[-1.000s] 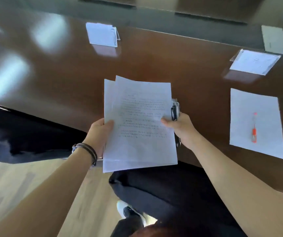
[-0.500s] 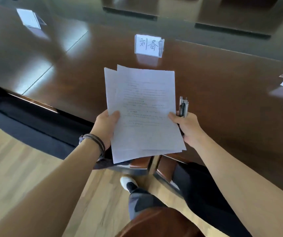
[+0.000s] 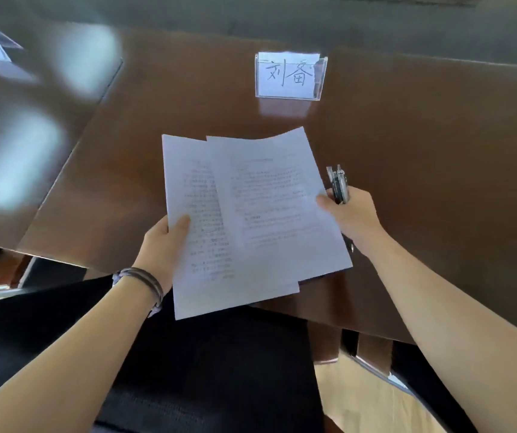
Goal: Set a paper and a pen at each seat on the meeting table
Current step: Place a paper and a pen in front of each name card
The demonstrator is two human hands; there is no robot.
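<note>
While a black chair (image 3: 188,370) sits nearest, tucked under the table (image 3: 438,182) edge, two printed sheets are held above it. The lower sheet (image 3: 194,245) is pinched at its left edge by the left hand (image 3: 163,245), thumb on top. The upper sheet (image 3: 276,198) is pinched at its right edge by the right hand (image 3: 350,214), which also grips a bundle of pens (image 3: 339,185). Farther back, a name card (image 3: 290,76) stands upright on the table.

Over the table's near edge (image 3: 282,310), left hand (image 3: 160,245) holds papers (image 3: 201,245); right hand (image 3: 352,214) pinches the top sheet (image 3: 276,198), gripping pens (image 3: 339,184).
</note>
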